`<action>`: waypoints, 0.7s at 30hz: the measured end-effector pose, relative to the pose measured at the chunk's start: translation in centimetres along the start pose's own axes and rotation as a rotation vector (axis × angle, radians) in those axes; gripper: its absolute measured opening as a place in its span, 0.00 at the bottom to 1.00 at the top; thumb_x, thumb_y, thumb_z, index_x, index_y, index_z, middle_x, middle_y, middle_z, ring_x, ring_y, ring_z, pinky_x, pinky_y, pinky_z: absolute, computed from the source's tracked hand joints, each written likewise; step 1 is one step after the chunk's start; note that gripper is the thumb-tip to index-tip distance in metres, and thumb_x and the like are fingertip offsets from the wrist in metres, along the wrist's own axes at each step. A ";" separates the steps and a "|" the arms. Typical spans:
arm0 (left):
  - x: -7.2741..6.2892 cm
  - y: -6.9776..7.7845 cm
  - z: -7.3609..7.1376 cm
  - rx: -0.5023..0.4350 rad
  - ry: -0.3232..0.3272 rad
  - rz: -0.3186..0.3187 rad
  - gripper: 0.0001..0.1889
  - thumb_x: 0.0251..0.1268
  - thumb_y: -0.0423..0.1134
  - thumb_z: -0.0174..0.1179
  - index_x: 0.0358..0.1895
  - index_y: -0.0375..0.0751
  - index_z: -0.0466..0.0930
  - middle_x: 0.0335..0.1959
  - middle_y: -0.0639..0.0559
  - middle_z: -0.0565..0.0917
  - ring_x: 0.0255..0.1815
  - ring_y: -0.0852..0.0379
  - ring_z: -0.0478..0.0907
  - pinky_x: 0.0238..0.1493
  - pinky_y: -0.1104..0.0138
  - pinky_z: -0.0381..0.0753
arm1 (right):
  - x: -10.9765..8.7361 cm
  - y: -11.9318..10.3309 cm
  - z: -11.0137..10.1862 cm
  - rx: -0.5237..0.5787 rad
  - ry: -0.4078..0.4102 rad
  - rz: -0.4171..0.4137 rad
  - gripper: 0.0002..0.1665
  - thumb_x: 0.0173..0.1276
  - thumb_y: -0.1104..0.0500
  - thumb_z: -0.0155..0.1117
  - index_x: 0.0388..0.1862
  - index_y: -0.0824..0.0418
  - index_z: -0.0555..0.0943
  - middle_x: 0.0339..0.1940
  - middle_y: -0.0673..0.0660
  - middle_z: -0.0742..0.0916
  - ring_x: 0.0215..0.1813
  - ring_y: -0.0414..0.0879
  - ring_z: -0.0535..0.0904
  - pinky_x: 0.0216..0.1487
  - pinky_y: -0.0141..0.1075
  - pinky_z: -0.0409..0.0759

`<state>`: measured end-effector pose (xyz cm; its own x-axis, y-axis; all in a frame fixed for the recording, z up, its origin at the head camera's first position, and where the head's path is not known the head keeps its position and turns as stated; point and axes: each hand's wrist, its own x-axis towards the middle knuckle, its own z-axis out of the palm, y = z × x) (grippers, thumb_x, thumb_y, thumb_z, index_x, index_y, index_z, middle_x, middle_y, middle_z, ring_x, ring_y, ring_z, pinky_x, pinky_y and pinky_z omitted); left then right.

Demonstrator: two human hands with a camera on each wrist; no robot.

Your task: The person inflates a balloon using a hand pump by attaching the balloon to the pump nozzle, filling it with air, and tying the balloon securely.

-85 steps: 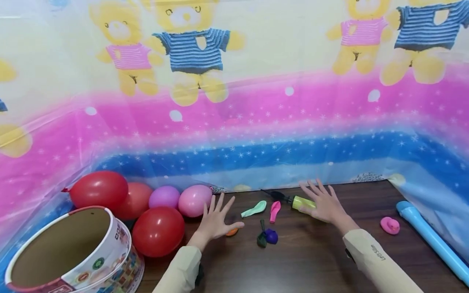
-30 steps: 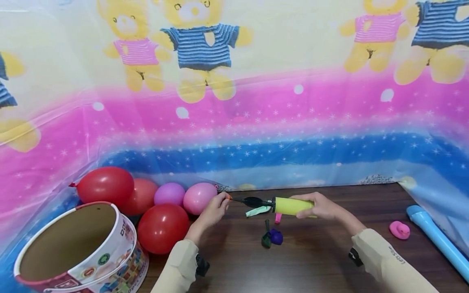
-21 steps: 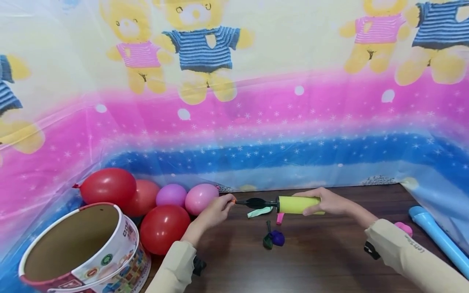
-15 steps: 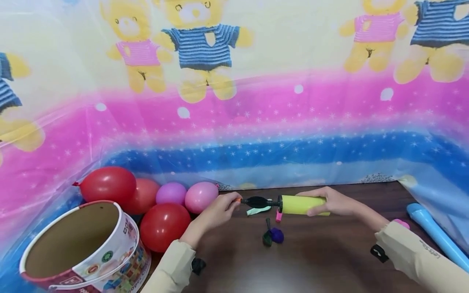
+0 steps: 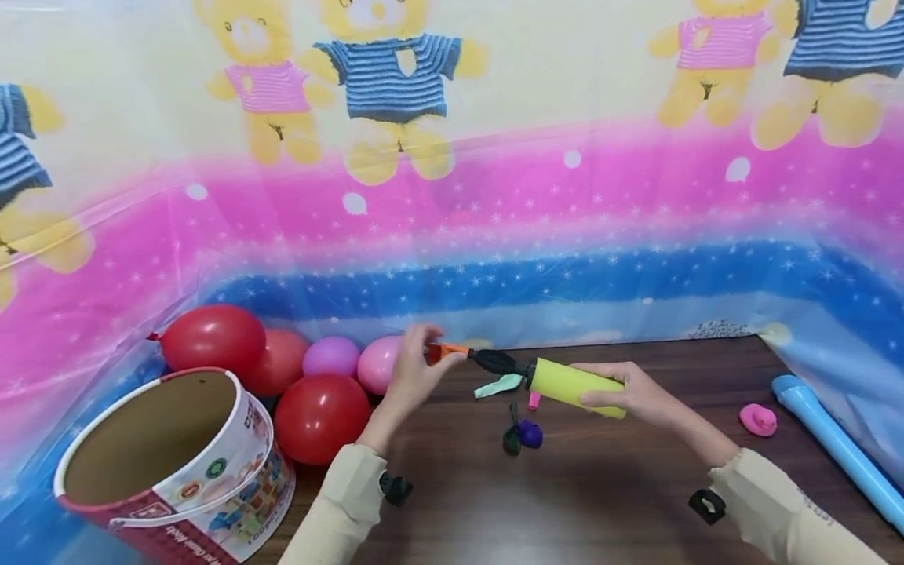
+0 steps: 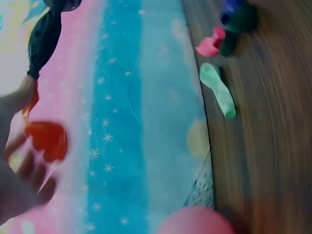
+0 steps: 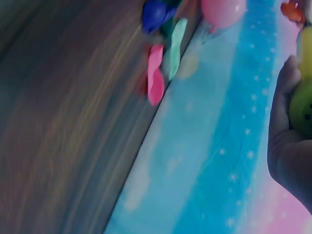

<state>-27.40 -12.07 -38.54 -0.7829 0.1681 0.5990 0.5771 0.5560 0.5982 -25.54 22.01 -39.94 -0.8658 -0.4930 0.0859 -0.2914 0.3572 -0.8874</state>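
Observation:
My left hand (image 5: 413, 375) pinches the neck of an uninflated orange balloon (image 5: 452, 350) at the black nozzle of a balloon pump (image 5: 570, 384). In the left wrist view the limp balloon body (image 6: 48, 140) hangs beside the fingers, which are spread below it. My right hand (image 5: 639, 392) grips the yellow-green barrel of the pump, held above the table with its nozzle end tilted up to the left. Beneath the pump lie a mint balloon (image 5: 498, 385) and a pink balloon (image 5: 534, 401), partly covered. Dark green (image 5: 512, 441) and purple (image 5: 530, 433) balloons lie nearer me.
Inflated balloons crowd the left back, among them a red one (image 5: 322, 418). A large open bucket (image 5: 247, 463) stands in front of them. On the right are a pink rubber duck (image 5: 758, 420) and a long blue tube-like thing (image 5: 836, 447). A printed curtain (image 5: 537, 290) borders the table.
Both hands were spread over the table at first. The left then took the orange balloon and the right the pump. Lately the left hand has risen, tilting the nozzle upward.

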 end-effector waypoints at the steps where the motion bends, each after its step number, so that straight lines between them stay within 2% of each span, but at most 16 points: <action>1: 0.0 -0.1 0.2 -0.002 0.099 -0.031 0.19 0.53 0.38 0.73 0.41 0.32 0.75 0.35 0.40 0.75 0.36 0.50 0.69 0.37 0.67 0.68 | 0.0 0.0 0.5 0.015 0.015 0.002 0.37 0.66 0.57 0.66 0.70 0.70 0.66 0.46 0.71 0.82 0.36 0.43 0.82 0.33 0.39 0.84; 2: -0.1 -0.2 0.4 -0.016 0.165 -0.068 0.19 0.51 0.40 0.74 0.36 0.32 0.75 0.34 0.40 0.75 0.35 0.51 0.69 0.37 0.67 0.68 | 0.0 0.0 1.0 0.030 0.030 0.006 0.37 0.66 0.57 0.65 0.70 0.70 0.66 0.45 0.70 0.81 0.36 0.43 0.82 0.32 0.38 0.84; 3: -0.2 -0.3 0.7 -0.042 0.196 -0.117 0.19 0.52 0.42 0.74 0.32 0.31 0.75 0.30 0.41 0.74 0.33 0.53 0.68 0.35 0.69 0.65 | -0.1 0.0 1.6 0.047 0.047 0.014 0.37 0.67 0.56 0.65 0.71 0.69 0.66 0.45 0.70 0.81 0.35 0.43 0.82 0.32 0.38 0.84; 4: -0.2 -0.4 0.9 -0.090 0.199 -0.156 0.18 0.55 0.43 0.72 0.30 0.30 0.76 0.27 0.41 0.75 0.31 0.55 0.69 0.34 0.70 0.65 | -0.1 0.1 2.1 0.066 0.060 0.020 0.38 0.67 0.56 0.64 0.71 0.70 0.65 0.46 0.71 0.81 0.36 0.43 0.84 0.33 0.38 0.85; 6: -0.4 -0.4 1.5 -0.228 0.128 -0.228 0.16 0.64 0.42 0.65 0.31 0.29 0.81 0.23 0.39 0.80 0.27 0.55 0.73 0.30 0.72 0.67 | -0.1 0.2 3.1 0.106 0.079 0.035 0.38 0.68 0.56 0.63 0.72 0.70 0.63 0.49 0.73 0.80 0.37 0.42 0.85 0.34 0.38 0.85; 7: -0.5 -0.4 1.8 -0.319 0.086 -0.272 0.15 0.69 0.41 0.60 0.33 0.28 0.83 0.24 0.36 0.83 0.27 0.53 0.78 0.31 0.71 0.73 | -0.2 0.3 3.6 0.117 0.093 0.041 0.38 0.69 0.56 0.63 0.72 0.70 0.63 0.49 0.72 0.80 0.36 0.42 0.85 0.35 0.37 0.85; 9: -0.6 -0.2 2.4 -0.561 0.001 -0.385 0.16 0.75 0.40 0.51 0.46 0.29 0.83 0.35 0.36 0.87 0.31 0.57 0.84 0.42 0.65 0.82 | -0.2 0.4 4.5 0.137 0.117 0.063 0.37 0.69 0.55 0.63 0.72 0.68 0.64 0.50 0.72 0.80 0.36 0.44 0.85 0.34 0.37 0.85; 10: -0.7 -0.1 2.7 -0.688 -0.018 -0.426 0.17 0.77 0.39 0.48 0.53 0.28 0.79 0.42 0.37 0.88 0.36 0.55 0.86 0.48 0.62 0.83 | -0.2 0.5 5.0 0.147 0.125 0.077 0.37 0.69 0.54 0.63 0.72 0.68 0.64 0.49 0.72 0.80 0.36 0.45 0.84 0.34 0.37 0.85; 12: -0.7 0.2 3.1 -0.924 -0.021 -0.477 0.18 0.79 0.37 0.42 0.60 0.29 0.73 0.48 0.42 0.87 0.42 0.56 0.86 0.56 0.59 0.81 | -0.1 0.7 6.0 0.154 0.146 0.099 0.36 0.69 0.53 0.63 0.72 0.66 0.66 0.48 0.71 0.80 0.35 0.47 0.82 0.33 0.37 0.84; 14: -0.8 0.4 3.5 -1.150 0.017 -0.514 0.17 0.79 0.37 0.38 0.60 0.34 0.70 0.48 0.50 0.87 0.44 0.62 0.85 0.58 0.62 0.79 | 0.1 0.9 7.0 0.170 0.162 0.120 0.36 0.69 0.52 0.63 0.72 0.64 0.66 0.49 0.70 0.80 0.36 0.48 0.82 0.33 0.37 0.84; 16: -0.7 0.6 3.9 -1.279 0.082 -0.507 0.16 0.80 0.39 0.34 0.54 0.37 0.70 0.42 0.54 0.87 0.43 0.59 0.85 0.54 0.67 0.79 | 0.3 1.1 8.0 0.200 0.170 0.136 0.36 0.69 0.52 0.63 0.72 0.62 0.66 0.48 0.70 0.80 0.35 0.49 0.83 0.34 0.39 0.84; 18: -0.4 0.7 4.4 -1.346 0.178 -0.511 0.17 0.82 0.43 0.31 0.46 0.40 0.71 0.38 0.53 0.87 0.40 0.58 0.86 0.51 0.65 0.80 | 0.6 1.1 9.1 0.224 0.177 0.140 0.36 0.69 0.52 0.64 0.72 0.61 0.67 0.47 0.69 0.80 0.34 0.48 0.84 0.35 0.40 0.84; 21: 0.1 0.6 5.2 -1.356 0.342 -0.544 0.21 0.82 0.48 0.29 0.38 0.42 0.69 0.33 0.53 0.85 0.33 0.59 0.86 0.44 0.64 0.85 | 1.1 0.9 10.6 0.263 0.185 0.136 0.35 0.68 0.53 0.64 0.71 0.60 0.68 0.44 0.67 0.81 0.31 0.47 0.84 0.34 0.43 0.85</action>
<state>-28.31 -7.45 -40.87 -0.9866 -0.1049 0.1250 0.1625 -0.7019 0.6935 -22.45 13.34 -45.48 -0.9557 -0.2939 0.0182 -0.0745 0.1815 -0.9806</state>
